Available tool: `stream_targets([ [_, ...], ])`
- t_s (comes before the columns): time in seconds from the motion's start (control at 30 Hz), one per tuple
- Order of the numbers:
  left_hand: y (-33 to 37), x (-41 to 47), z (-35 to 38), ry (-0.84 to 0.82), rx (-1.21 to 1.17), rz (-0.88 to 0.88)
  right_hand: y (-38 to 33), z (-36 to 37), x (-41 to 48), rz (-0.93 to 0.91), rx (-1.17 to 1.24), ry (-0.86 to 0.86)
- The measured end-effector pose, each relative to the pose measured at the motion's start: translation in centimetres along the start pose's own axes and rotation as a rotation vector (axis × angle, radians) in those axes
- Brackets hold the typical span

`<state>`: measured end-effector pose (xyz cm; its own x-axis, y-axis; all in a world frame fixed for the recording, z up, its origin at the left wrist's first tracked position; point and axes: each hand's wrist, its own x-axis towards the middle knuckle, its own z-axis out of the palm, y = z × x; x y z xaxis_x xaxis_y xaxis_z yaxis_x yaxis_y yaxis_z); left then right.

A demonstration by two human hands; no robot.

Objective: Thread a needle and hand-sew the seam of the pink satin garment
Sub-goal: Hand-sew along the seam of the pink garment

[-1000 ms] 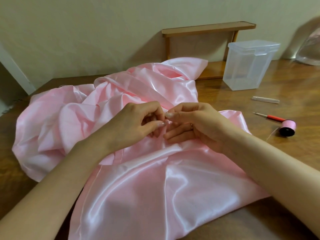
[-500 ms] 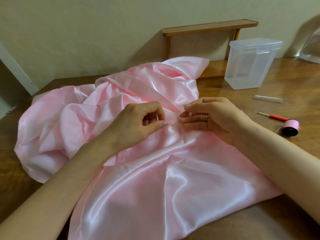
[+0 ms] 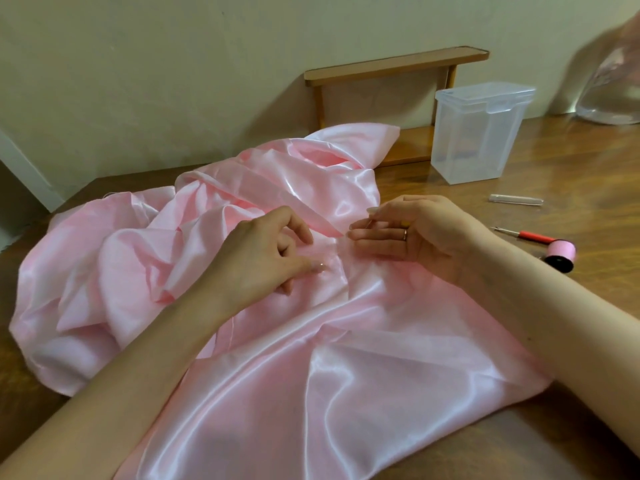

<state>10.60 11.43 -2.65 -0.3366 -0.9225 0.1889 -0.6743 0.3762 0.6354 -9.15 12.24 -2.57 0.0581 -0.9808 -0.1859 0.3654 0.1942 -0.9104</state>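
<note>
Left hand (image 3: 273,251): knuckles up on the satin, wrist low, forearm entering from the lower left. The thumb lies straight with its tip pressed on the cloth; the index finger arches above it without touching it, and the other fingers curl loosely beneath. It grips nothing.
Right hand (image 3: 426,237): palm turned toward the left hand, a ring on 1 finger, forearm entering from the lower right. Thumb and index tip meet in a pinch; the remaining fingers extend nearly straight below.
Thin metal needle (image 3: 370,222): a fine sliver in the right hand's pinch, too small to show eye or thread.
Hands, relation: apart, fingertips facing across a narrow strip of satin.
Pink satin garment (image 3: 346,375): crumpled and glossy, spread over the middle of the table from the far-left heap to the near edge, under both hands. A folded band runs diagonally down to the gap between the hands.
Brown wooden table (image 3: 571,174): bears all items.
Pink thread spool (image 3: 561,256): on its side, right of the right wrist, off the cloth.
Red-handled pointed tool (image 3: 533,235): flat, just beside the spool.
Clear slim tube (image 3: 516,199): flat, beyond the tool.
Clear lidded plastic box (image 3: 481,133): upright, far right, just beside the shelf.
Low wooden shelf (image 3: 398,64): against the wall, behind the garment.
</note>
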Motion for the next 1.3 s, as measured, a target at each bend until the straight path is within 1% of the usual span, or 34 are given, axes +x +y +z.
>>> stream_targets([
  [0.17,0.3,0.4,-0.2,-0.073,0.226,-0.057,-0.2,-0.2,0.1,0.006,-0.026,-0.014],
  [0.27,0.5,0.7,-0.2,-0.131,0.272,-0.134,-0.2,-0.2,0.2,0.008,-0.029,-0.033],
  [0.3,0.7,0.8,-0.3,-0.160,0.240,-0.168,-0.2,-0.2,0.2,0.010,-0.036,-0.039],
  [0.43,1.0,0.9,-1.2,-0.324,-0.043,-0.297,-0.2,-0.2,0.1,0.011,-0.057,-0.056],
  [0.53,1.2,1.0,-1.8,-0.441,-0.077,-0.361,-0.1,-0.3,0.2,0.014,-0.049,-0.061],
  [0.67,1.3,1.0,-1.9,-0.488,-0.061,-0.377,-0.1,-0.4,0.3,0.020,-0.045,-0.067],
  [0.9,1.5,0.5,-1.9,-0.456,-0.070,-0.262,-0.1,-0.4,0.3,0.017,-0.045,-0.084],
  [0.93,1.7,0.4,-1.8,-0.430,-0.066,-0.232,-0.1,-0.4,0.3,0.013,-0.039,-0.081],
  [1.0,1.6,0.2,-1.6,-0.327,-0.004,-0.151,-0.1,-0.4,0.3,0.000,-0.017,-0.068],
  [1.07,1.2,0.1,-1.4,-0.240,0.075,-0.013,-0.2,-0.4,0.3,-0.015,0.003,-0.055],
  [1.1,1.1,0.1,-1.3,-0.226,0.086,0.032,-0.3,-0.4,0.3,-0.023,0.012,-0.048],
  [1.13,1.1,0.1,-1.3,-0.225,0.072,0.043,-0.4,-0.4,0.2,-0.033,0.025,-0.043],
  [1.17,1.1,0.0,-1.3,-0.235,0.015,0.016,-0.4,-0.4,0.2,-0.044,0.043,-0.038],
  [1.23,1.3,-0.1,-1.3,-0.249,-0.171,-0.061,-0.7,-0.4,0.2,-0.084,0.080,-0.024],
  [1.3,1.4,-0.2,-1.5,-0.241,-0.312,-0.102,-0.9,-0.6,0.2,-0.126,0.100,-0.003],
])
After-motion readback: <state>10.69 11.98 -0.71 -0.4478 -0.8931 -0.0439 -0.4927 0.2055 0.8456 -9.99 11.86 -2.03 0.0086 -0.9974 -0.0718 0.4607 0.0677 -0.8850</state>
